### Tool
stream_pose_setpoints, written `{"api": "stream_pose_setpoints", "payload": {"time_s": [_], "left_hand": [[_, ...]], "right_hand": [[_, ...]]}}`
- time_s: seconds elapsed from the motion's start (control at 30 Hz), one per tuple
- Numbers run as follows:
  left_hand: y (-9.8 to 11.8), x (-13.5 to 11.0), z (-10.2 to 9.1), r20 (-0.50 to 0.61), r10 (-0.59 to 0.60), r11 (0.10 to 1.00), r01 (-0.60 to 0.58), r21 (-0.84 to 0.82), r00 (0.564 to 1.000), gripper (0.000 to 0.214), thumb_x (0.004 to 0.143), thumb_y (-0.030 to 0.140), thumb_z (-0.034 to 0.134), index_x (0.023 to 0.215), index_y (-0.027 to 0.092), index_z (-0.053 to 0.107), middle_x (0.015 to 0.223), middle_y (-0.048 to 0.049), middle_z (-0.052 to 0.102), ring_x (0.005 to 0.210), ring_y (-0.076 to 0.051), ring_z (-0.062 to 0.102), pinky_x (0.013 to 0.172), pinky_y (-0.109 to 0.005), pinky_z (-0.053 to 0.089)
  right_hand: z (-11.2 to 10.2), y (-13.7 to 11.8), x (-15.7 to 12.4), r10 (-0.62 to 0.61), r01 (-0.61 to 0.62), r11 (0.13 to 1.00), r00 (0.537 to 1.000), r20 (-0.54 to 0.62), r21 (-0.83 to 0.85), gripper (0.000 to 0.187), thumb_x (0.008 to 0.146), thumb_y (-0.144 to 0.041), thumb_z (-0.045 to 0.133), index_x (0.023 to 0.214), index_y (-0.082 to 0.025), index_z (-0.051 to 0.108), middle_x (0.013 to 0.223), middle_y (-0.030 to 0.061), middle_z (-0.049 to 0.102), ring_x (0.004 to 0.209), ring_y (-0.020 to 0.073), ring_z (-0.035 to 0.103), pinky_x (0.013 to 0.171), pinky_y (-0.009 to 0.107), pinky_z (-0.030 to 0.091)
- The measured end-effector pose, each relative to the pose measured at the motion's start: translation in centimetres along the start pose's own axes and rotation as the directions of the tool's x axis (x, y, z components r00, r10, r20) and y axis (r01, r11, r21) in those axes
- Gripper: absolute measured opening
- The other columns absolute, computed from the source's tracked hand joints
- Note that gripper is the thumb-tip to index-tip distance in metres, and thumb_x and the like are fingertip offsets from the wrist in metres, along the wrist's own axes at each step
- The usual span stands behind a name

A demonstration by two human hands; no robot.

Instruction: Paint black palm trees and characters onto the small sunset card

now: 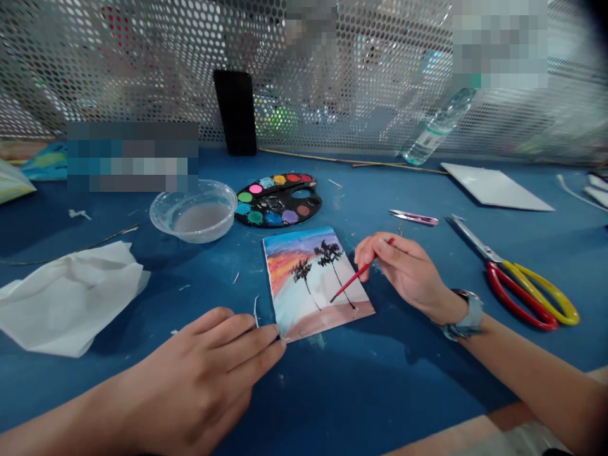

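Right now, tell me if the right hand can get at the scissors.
Probably yes: the scissors lie just beside the right hand, bare table between, though it holds a brush.

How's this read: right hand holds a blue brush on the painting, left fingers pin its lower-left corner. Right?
Not quite: the head view shows the brush is red, not blue. The right hand holds it on the painting; the left hand pins its lower-left corner.
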State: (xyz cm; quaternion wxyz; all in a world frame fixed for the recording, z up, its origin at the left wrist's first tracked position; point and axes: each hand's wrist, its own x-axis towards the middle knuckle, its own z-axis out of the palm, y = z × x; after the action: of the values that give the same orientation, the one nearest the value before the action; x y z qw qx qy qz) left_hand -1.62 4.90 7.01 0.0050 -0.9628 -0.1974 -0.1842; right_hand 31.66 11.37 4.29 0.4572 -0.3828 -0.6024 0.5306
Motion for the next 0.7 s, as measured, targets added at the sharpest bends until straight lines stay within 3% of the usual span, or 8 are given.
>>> {"api": "stream_pose_setpoints", "payload": {"time_s": [0.7], "left_hand": [[-0.21, -0.20, 0.06, 0.013, 0.000, 1.000, 0.000, -0.009, 1.000, 0.039, 0.098, 0.016, 0.042, 0.125, 0.018, 0.070, 0.124, 0.0028, 0.075, 0.102, -0.018, 0.065, 0.089, -0.035, 0.040]], "right_hand": [[0.11, -0.19, 0.04, -0.023, 0.023, 1.000, 1.000, -0.010, 0.018, 0.030, 0.101, -0.035, 0.058, 0.079, -0.021, 0.074, 0.071, 0.0029, 0.066, 0.072, 0.0164, 0.064, 0.068, 0.033, 0.049]]}}
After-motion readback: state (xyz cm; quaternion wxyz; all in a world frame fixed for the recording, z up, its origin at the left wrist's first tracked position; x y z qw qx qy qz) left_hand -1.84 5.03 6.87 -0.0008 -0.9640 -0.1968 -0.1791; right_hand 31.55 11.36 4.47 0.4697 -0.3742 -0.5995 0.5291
